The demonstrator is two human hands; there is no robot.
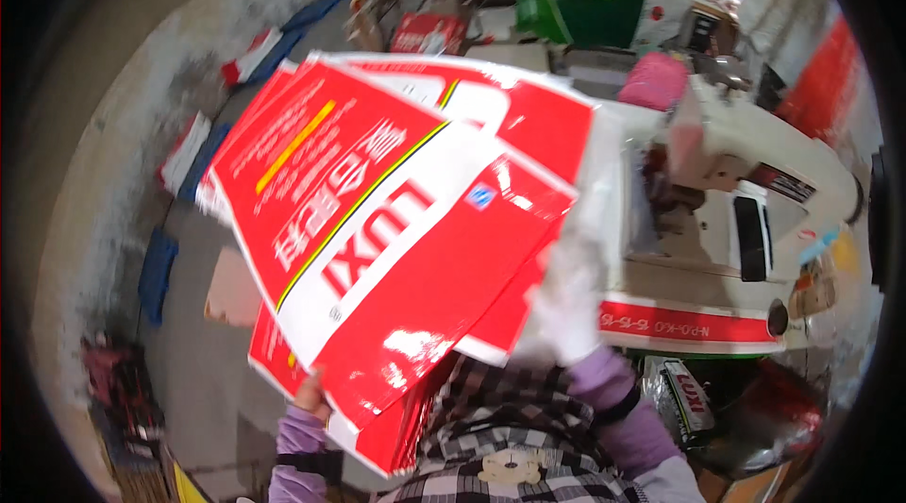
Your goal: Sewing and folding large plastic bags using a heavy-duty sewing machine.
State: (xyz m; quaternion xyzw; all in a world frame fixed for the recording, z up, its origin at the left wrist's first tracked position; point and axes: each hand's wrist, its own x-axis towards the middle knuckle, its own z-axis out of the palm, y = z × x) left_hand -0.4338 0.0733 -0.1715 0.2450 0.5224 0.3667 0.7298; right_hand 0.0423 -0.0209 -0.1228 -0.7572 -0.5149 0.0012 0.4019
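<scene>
Red-and-white flat cartons (396, 229) gripped by both hands.

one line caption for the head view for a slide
Both hands, left bare and right white-gloved, hold a stack of flat red-and-white printed cartons beside a white machine.

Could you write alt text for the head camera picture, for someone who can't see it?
A person holds up a stack of glossy red and white flattened cartons, the left hand under its lower edge and the gloved right hand at its right side. Behind stands a white machine, with more cartons scattered on the grey floor.
</scene>
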